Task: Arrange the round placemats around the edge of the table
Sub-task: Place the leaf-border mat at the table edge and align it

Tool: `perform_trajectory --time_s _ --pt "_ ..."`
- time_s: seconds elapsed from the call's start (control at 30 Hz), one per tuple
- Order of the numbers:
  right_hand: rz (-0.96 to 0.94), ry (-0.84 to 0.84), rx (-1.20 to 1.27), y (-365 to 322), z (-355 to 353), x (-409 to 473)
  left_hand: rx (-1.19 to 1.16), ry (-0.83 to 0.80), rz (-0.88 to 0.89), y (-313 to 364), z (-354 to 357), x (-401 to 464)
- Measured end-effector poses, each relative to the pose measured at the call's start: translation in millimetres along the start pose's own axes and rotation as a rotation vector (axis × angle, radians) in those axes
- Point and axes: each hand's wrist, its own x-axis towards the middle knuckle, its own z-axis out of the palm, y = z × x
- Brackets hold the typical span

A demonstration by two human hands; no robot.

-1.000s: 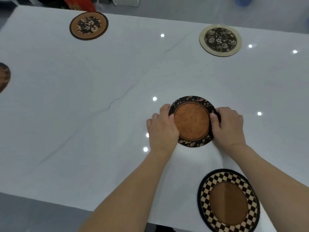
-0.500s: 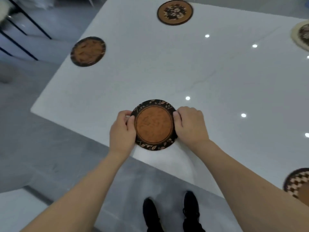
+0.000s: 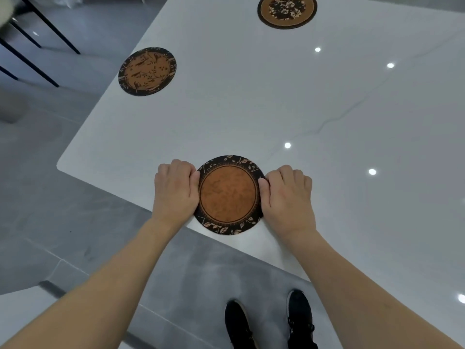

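A round placemat with a brown centre and a black leaf-patterned rim (image 3: 229,193) lies at the near edge of the white table (image 3: 327,122), its lower rim just over the edge. My left hand (image 3: 175,188) grips its left rim and my right hand (image 3: 288,195) grips its right rim. A second brown and black placemat (image 3: 147,71) lies near the table's left edge. A third placemat with a dark floral centre (image 3: 286,10) lies at the far side, cut off by the frame's top.
The table's near-left corner (image 3: 59,166) sits left of my hands. Grey tiled floor (image 3: 75,222) lies beyond the edge, with my black shoes (image 3: 269,323) below. Black chair legs (image 3: 32,46) stand at the far left.
My hands have carried the leaf-rimmed placemat from mid-table toward the near edge by the left corner. The view swung left, and the checkered mat and the cream-rimmed mat left the frame.
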Motion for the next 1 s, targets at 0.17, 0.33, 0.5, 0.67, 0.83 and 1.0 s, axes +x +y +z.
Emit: perform_trajectory --time_s 0.17,0.33,0.5,0.67,0.83,1.0 --pt "0.014 0.015 0.004 -2.4 -1.2 1.0 0.029 -0.022 0.002 -2.1 0.1 6.6" --pt "-0.014 -0.003 0.016 -1.5 -3.3 0.4 0.053 -0.114 0.142 -11.6 -9.1 23.1" --pt "-0.058 -0.047 0.023 -1.2 -4.7 1.3 0.187 -0.053 0.137 -12.5 -7.3 18.6" --pt "-0.098 -0.064 0.034 1.0 -3.1 2.5 0.146 -0.109 0.228 -21.9 -11.0 27.1" --pt "-0.136 -0.105 0.022 3.2 1.6 3.2 0.203 -0.130 0.317 -42.5 -17.0 30.7" --pt "0.067 -0.043 0.051 -32.5 10.8 -1.4 0.090 -0.100 0.255 -43.9 -16.8 29.1"
